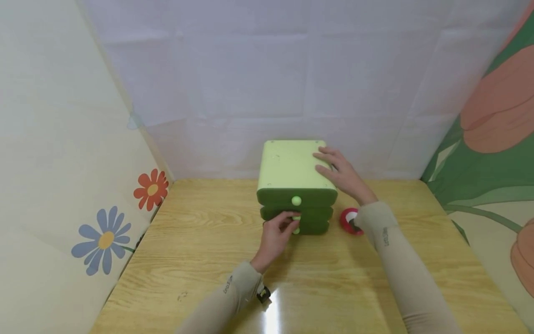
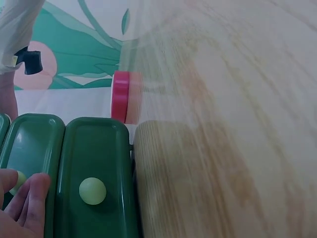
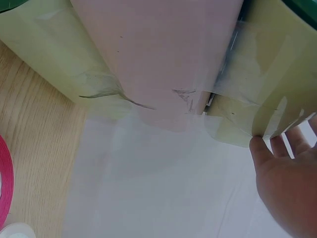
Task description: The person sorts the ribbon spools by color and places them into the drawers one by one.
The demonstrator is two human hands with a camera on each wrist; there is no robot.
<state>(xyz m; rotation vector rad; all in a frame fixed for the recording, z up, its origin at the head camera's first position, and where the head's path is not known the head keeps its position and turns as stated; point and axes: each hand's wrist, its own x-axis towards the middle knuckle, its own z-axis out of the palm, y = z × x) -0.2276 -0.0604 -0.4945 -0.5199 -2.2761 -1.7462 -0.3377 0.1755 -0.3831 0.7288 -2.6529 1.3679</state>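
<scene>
A small drawer cabinet, light green on top with dark green drawer fronts, stands near the back of the table. Its round pale knobs run down the front. My left hand pinches the middle drawer's knob between thumb and fingers. Below it, the bottom drawer's knob is untouched. My right hand rests on the cabinet's top at the right edge, fingers spread and fairly straight. In the right wrist view, its fingertips touch the cabinet's light-green shell. The drawers' insides are hidden.
A red-pink roll of tape lies right of the cabinet, partly behind the right sleeve. White sheeting hangs behind the wooden table. Flower-printed panels stand at both sides. Clear tape crosses the cabinet's side.
</scene>
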